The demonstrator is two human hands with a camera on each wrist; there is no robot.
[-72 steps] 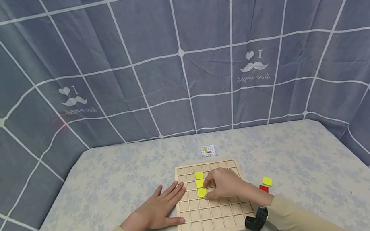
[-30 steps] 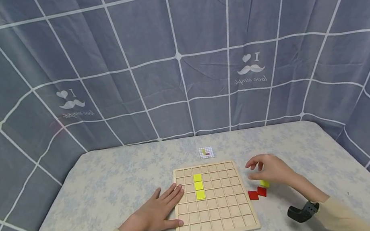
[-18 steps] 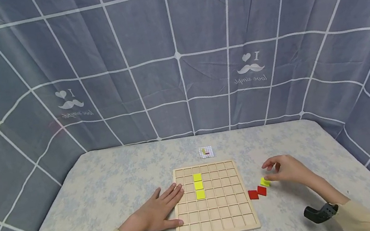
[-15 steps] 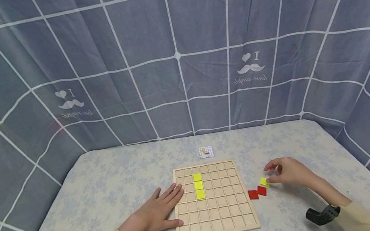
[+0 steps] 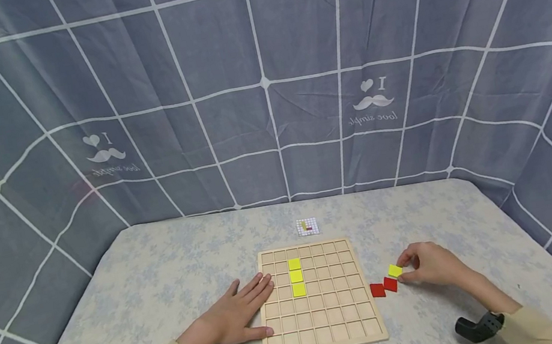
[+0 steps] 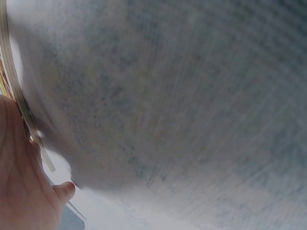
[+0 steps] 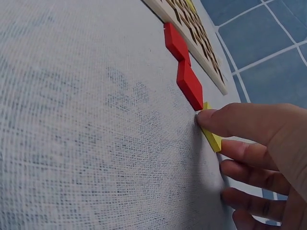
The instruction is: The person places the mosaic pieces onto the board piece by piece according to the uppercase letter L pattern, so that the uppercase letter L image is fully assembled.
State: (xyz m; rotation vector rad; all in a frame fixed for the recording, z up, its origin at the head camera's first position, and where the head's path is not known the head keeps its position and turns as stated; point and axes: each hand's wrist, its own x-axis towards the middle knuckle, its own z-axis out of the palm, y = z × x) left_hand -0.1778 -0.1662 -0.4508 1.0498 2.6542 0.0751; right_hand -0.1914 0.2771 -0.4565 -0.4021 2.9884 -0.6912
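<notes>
My right hand (image 5: 434,264) pinches a yellow square tile (image 5: 395,271) between thumb and fingers, right of the wooden grid board (image 5: 327,343). In the right wrist view the thumb and a finger meet opposite edges of that yellow tile (image 7: 211,139), which lies at the cloth. Two red tiles (image 5: 377,290) lie beside it, close to the board's right edge. My left hand (image 5: 237,316) rests flat on the board's left edge, fingers straight. Three yellow tiles (image 5: 296,277) fill a vertical run of cells in the board's upper left part.
A small printed grid card (image 5: 308,227) lies behind the board, with a yellow bar and a red bar on it. The table (image 5: 186,260) has a pale floral cloth. A blue-grey curtain (image 5: 224,126) with white lines surrounds its back and sides.
My right hand left the third yellow tile in the board, moved right past the red tiles, and came down to pinch the loose yellow tile. My left hand stays put.
</notes>
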